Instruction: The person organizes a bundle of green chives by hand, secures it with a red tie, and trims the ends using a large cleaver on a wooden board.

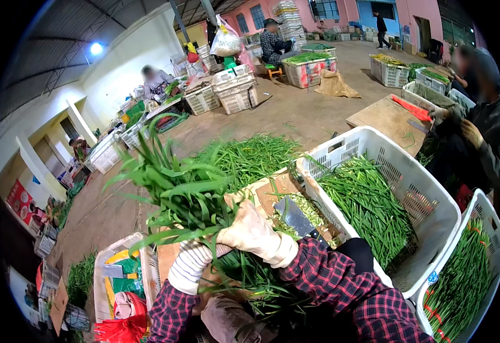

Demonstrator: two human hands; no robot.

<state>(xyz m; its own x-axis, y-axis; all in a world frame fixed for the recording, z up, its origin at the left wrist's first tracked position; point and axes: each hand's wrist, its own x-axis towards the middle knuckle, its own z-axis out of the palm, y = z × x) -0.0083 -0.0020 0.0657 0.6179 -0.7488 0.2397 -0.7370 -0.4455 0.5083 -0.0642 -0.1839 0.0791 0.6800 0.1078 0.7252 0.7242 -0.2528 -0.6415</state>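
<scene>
My right hand (252, 231), in a pale work glove, grips a large bunch of long green leafy stalks (177, 188). The leaves fan up and to the left. My left hand (192, 259), in a white striped glove or cuff, is at the underside of the same bunch; its fingers are hidden behind leaves and the other glove. More stalks hang below my hands over the board's near edge. Just right of the bunch, a cleaver (293, 214) with a black handle lies among chopped pale stalk ends (314, 213) on the board (271, 195).
A white plastic crate (430, 201) of loose green stalks stands at right, beside another with red-tied bundles (460, 274). A heap of greens (250, 158) lies beyond the board. At left, a crate (100, 261) holds a second cleaver (113, 270) and red ties (123, 329). A co-worker (490, 120) sits at far right.
</scene>
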